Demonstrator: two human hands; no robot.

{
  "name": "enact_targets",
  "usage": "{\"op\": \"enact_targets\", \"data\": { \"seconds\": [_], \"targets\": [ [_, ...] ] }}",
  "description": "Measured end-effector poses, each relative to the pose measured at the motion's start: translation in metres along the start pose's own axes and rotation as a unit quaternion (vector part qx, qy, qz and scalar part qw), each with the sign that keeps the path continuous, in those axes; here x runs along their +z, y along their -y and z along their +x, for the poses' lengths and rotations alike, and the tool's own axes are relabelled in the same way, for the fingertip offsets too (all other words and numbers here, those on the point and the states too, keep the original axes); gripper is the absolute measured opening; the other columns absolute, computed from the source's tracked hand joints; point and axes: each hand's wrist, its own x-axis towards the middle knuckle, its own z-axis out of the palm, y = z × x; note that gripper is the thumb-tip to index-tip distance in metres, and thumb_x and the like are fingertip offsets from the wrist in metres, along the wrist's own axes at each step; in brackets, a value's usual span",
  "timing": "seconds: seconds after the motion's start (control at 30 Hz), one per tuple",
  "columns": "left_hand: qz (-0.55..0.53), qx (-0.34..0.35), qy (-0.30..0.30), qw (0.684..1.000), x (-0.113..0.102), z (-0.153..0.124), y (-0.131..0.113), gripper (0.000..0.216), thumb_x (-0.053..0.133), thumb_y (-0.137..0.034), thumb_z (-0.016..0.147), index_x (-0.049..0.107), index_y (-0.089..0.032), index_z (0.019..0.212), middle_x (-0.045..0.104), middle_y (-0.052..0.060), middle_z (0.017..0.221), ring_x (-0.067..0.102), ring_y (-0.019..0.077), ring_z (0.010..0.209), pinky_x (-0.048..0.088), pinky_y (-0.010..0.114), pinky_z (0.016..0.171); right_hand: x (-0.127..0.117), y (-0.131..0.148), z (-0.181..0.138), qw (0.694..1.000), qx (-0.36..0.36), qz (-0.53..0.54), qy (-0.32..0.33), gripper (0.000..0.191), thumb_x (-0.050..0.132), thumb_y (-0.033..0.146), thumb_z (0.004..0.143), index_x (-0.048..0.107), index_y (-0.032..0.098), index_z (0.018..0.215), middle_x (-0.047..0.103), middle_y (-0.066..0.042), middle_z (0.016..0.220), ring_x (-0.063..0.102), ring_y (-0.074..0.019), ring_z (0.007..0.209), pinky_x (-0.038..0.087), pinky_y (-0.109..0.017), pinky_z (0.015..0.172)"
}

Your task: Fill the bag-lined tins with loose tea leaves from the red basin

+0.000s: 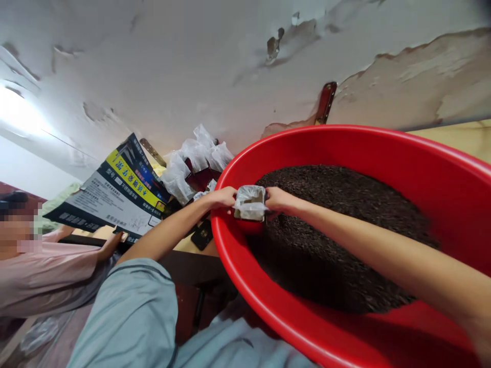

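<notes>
A small rectangular container with a clear plastic bag lining it (250, 210) is between my two hands, above the near-left inside wall of a big red tub (345, 132). My left hand (224, 198) grips its left side, over the tub's rim. On the right side, the fingers of my right hand (279, 200) are closed on it. Its mouth faces up toward me; what lies inside is hard to make out. Dark brown, loose, dry material like tea leaves (345, 220) fills the bottom of the tub.
Beyond the tub's left rim lie crumpled white plastic bags (199, 153) and a small black packet (202, 235). Farther left, a person in a pink shirt (46, 276) sits behind a large printed sheet (126, 189). A stained, peeling wall (215, 61) runs behind everything.
</notes>
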Motion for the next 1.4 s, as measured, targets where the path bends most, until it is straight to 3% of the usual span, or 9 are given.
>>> {"op": "enact_targets", "data": {
  "seconds": [0.1,0.2,0.3,0.43,0.6,0.73,0.93,1.1,1.4],
  "targets": [
    [-0.063,-0.011,0.038,0.997,0.014,-0.016,-0.001,0.056,0.065,0.001,0.067,0.071,-0.018,0.119,0.074,0.001,0.086,0.066,0.0126,0.058,0.054,0.019,0.049,0.014,-0.011,-0.020,0.993,0.038,0.107,0.000,0.030,0.074,0.016,0.078,0.074,0.019,0.108,0.079,-0.006,0.084,0.073,-0.0208,0.068,0.060,-0.027,0.052],
    [-0.145,-0.058,-0.025,0.987,0.031,-0.025,0.002,0.062,0.064,-0.004,0.081,0.051,-0.019,0.139,0.068,0.000,0.086,0.066,0.0128,0.057,0.059,0.023,0.049,0.028,-0.023,-0.037,0.977,0.083,0.187,-0.064,0.048,0.069,0.015,0.083,0.061,0.020,0.129,0.076,-0.008,0.092,0.071,-0.0193,0.063,0.063,-0.031,0.049],
    [-0.184,-0.081,-0.118,0.972,0.042,-0.026,0.005,0.035,0.057,-0.005,0.089,0.053,-0.017,0.121,0.061,-0.001,0.088,0.064,0.0109,0.058,0.062,0.026,0.051,0.036,-0.031,-0.049,0.959,0.101,0.240,-0.115,0.031,0.061,0.015,0.088,0.059,0.022,0.118,0.072,-0.006,0.094,0.071,-0.0172,0.067,0.067,-0.035,0.056],
    [-0.213,-0.076,-0.102,0.969,0.037,-0.033,0.005,0.015,0.055,-0.003,0.085,0.057,-0.016,0.091,0.062,0.005,0.095,0.067,0.0142,0.073,0.065,0.030,0.057,0.032,-0.036,-0.060,0.954,0.091,0.268,-0.101,0.013,0.054,0.008,0.083,0.061,0.019,0.084,0.069,-0.007,0.089,0.073,-0.0198,0.081,0.069,-0.037,0.073],
    [-0.037,0.099,-0.118,0.987,0.029,-0.047,0.022,0.046,0.073,-0.006,0.072,0.061,-0.017,0.115,0.065,0.011,0.126,0.072,0.0215,0.095,0.066,0.038,0.079,0.024,-0.050,-0.073,0.976,-0.143,0.028,-0.163,0.025,0.064,0.013,0.079,0.066,0.019,0.103,0.062,-0.015,0.127,0.068,-0.0275,0.112,0.064,-0.044,0.092],
    [0.144,0.249,-0.168,0.943,0.024,-0.038,0.041,0.037,0.084,-0.015,0.075,0.065,-0.015,0.106,0.071,0.008,0.111,0.071,0.0223,0.097,0.059,0.038,0.093,0.024,-0.066,-0.062,0.933,-0.283,-0.152,-0.164,0.018,0.072,0.030,0.091,0.061,0.022,0.103,0.062,-0.014,0.125,0.065,-0.0263,0.106,0.060,-0.039,0.081],
    [0.250,0.336,-0.136,0.898,0.009,-0.019,0.060,0.010,0.075,-0.013,0.087,0.069,-0.016,0.095,0.077,0.003,0.086,0.072,0.0159,0.077,0.051,0.024,0.074,0.017,-0.074,-0.032,0.813,-0.453,-0.337,-0.140,0.018,0.049,0.020,0.105,0.063,0.022,0.094,0.067,-0.008,0.098,0.057,-0.0183,0.085,0.040,-0.030,0.067],
    [0.325,0.386,-0.199,0.840,0.013,-0.021,0.079,0.010,0.065,-0.020,0.096,0.069,-0.017,0.088,0.078,0.005,0.080,0.074,0.0178,0.073,0.047,0.024,0.066,0.008,-0.066,-0.030,0.717,-0.505,-0.470,-0.101,0.023,0.045,0.018,0.107,0.067,0.021,0.099,0.067,-0.008,0.094,0.053,-0.0191,0.084,0.029,-0.034,0.066],
    [0.432,0.336,-0.207,0.810,0.017,-0.040,0.073,0.022,0.057,-0.022,0.099,0.067,-0.017,0.079,0.074,0.007,0.076,0.070,0.0187,0.070,0.046,0.026,0.065,0.002,-0.065,-0.037,0.707,-0.501,-0.489,-0.095,0.034,0.035,0.016,0.110,0.067,0.017,0.097,0.065,-0.008,0.087,0.051,-0.0180,0.077,0.031,-0.034,0.065]
  ]
}}
